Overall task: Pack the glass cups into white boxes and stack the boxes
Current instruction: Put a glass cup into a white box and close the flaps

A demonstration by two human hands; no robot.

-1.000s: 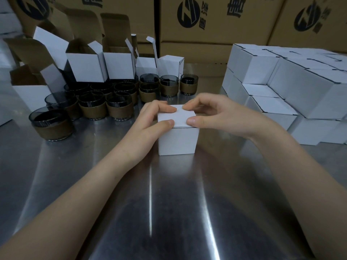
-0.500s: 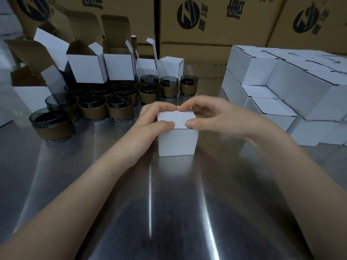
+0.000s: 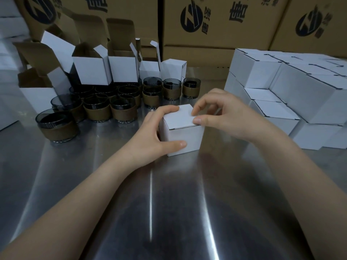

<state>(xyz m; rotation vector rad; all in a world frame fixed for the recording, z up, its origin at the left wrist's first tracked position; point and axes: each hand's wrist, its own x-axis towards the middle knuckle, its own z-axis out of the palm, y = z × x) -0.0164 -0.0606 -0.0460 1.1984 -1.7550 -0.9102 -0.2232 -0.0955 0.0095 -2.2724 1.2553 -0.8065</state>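
A small closed white box (image 3: 185, 136) stands on the steel table (image 3: 169, 203) in the middle. My left hand (image 3: 159, 132) grips its left side, thumb across the front face and a finger on the lid. My right hand (image 3: 223, 115) pinches the lid's right edge with thumb and fingertips. Several smoky glass cups (image 3: 122, 109) with brown sleeves stand at the left and behind the box. Whether a cup is inside the box is hidden.
Several open white boxes (image 3: 92, 70) with raised flaps stand behind the cups at the left. A stack of closed white boxes (image 3: 281, 91) fills the right side. Large brown cartons (image 3: 216, 25) line the back.
The box has turned slightly and shifted toward me. My left thumb slid down from the lid to the front face. My right fingers lifted and now pinch the lid's right edge.
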